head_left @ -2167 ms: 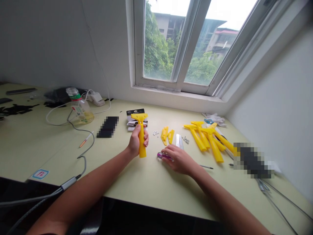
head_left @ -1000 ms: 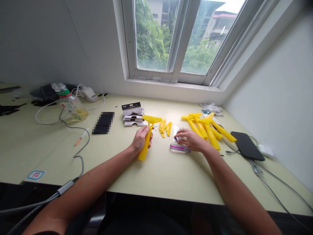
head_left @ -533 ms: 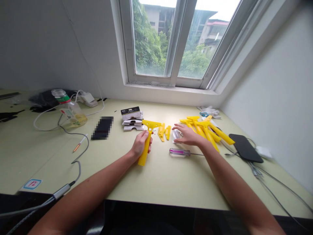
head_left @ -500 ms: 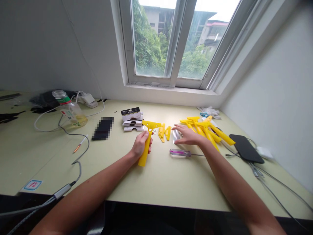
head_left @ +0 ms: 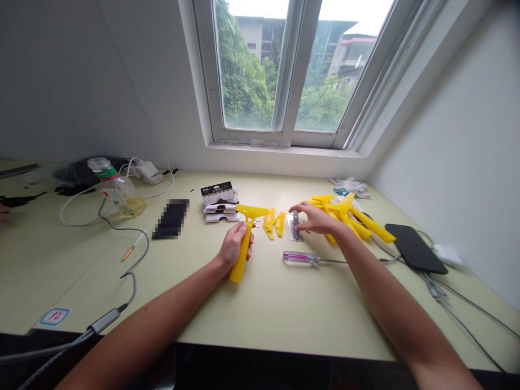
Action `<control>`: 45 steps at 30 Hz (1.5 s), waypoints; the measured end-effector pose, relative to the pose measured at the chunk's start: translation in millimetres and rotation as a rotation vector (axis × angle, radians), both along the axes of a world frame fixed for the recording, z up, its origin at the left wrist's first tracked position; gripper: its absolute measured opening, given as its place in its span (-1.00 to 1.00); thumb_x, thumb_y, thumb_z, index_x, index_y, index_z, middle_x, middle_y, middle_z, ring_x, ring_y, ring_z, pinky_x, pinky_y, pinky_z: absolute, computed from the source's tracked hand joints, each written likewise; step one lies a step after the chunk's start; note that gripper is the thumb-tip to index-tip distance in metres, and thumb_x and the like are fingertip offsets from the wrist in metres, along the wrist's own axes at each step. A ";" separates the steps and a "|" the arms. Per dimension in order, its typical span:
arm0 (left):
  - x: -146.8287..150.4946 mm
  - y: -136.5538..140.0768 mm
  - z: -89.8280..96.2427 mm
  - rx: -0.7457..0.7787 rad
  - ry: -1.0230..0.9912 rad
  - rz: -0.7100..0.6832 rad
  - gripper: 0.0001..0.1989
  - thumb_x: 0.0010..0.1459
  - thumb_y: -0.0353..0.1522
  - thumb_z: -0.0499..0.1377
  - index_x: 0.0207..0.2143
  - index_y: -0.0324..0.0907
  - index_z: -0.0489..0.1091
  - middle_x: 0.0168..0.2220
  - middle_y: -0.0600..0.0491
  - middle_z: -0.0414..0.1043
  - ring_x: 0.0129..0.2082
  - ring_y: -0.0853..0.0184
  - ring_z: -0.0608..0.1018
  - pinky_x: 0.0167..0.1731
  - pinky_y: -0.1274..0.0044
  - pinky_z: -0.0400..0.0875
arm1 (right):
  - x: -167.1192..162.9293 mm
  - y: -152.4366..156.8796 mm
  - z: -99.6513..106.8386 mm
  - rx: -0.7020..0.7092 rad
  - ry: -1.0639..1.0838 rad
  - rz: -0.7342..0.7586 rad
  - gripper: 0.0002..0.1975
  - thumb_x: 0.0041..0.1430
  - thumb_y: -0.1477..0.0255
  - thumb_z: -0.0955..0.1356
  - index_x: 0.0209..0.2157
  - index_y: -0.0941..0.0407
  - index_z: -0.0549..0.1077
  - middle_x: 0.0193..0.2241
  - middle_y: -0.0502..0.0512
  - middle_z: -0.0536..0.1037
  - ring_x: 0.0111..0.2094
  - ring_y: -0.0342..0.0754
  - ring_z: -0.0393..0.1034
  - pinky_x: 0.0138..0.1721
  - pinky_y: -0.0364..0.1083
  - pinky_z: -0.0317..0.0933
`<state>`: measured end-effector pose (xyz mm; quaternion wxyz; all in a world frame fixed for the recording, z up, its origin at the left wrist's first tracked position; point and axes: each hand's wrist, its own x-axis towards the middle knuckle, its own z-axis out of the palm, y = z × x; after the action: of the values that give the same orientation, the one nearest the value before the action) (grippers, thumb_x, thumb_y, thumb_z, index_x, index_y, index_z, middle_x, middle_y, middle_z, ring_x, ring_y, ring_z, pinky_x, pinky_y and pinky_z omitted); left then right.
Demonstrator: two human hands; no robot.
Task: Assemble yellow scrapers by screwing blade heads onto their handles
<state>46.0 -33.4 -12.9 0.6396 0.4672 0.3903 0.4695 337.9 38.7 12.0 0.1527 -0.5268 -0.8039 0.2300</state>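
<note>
Forward, both hands [head_left: 235, 244] [head_left: 317, 218]: left round a yellow scraper [head_left: 242, 253], right (arched) pinch-tight on a metal strip [head_left: 296, 220].

Daylight from window [head_left: 293, 70]; left wall [head_left: 89, 81] dim; edges stretched.

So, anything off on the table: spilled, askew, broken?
The bottle at the left looks uncapped, with liquid in it, close to a white plug: odd neighbours. It appears to lean, though lens distortion may cause that. No spill visible. The yellow scraper in the left hand shows no obvious damage.
</note>
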 end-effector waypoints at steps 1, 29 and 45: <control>0.2 -0.1 0.3 -0.002 0.002 -0.001 -0.66 0.20 -0.09 0.05 -0.17 -0.17 0.28 -0.50 0.17 0.28 -0.73 0.47 0.33 -0.77 0.62 0.23 | 1.0 1.8 0.9 -0.033 0.080 -0.010 -0.51 -0.09 0.34 0.45 -0.04 0.05 0.44 -0.14 0.14 0.38 -0.10 0.05 0.37 -0.03 0.03 0.27; 6.5 -15.0 12.1 0.139 0.214 -0.004 -0.62 0.04 -0.18 0.32 -0.26 -0.11 0.20 -0.33 0.14 0.33 -0.48 0.48 0.36 -0.54 0.65 0.25 | -94.6 -24.4 80.5 -0.018 0.678 0.087 -0.61 -0.02 0.30 0.47 -0.13 0.12 0.48 -0.45 0.01 0.55 -0.42 -0.13 0.42 -0.39 -0.14 0.30; 7.3 -20.2 14.0 0.070 0.085 -0.138 -0.67 0.18 -0.17 0.18 -0.08 -0.09 0.23 -0.41 0.17 0.19 -0.48 0.47 0.29 -0.51 0.63 0.26 | -111.4 -19.6 62.3 -0.015 0.665 0.085 -0.69 -0.01 0.24 0.45 -0.27 0.14 0.48 -0.44 0.07 0.58 -0.43 -0.12 0.42 -0.40 -0.14 0.29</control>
<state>53.3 -53.5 1.1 0.6365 0.5344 0.3675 0.4174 226.5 19.1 74.3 0.3930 -0.3902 -0.7295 0.4014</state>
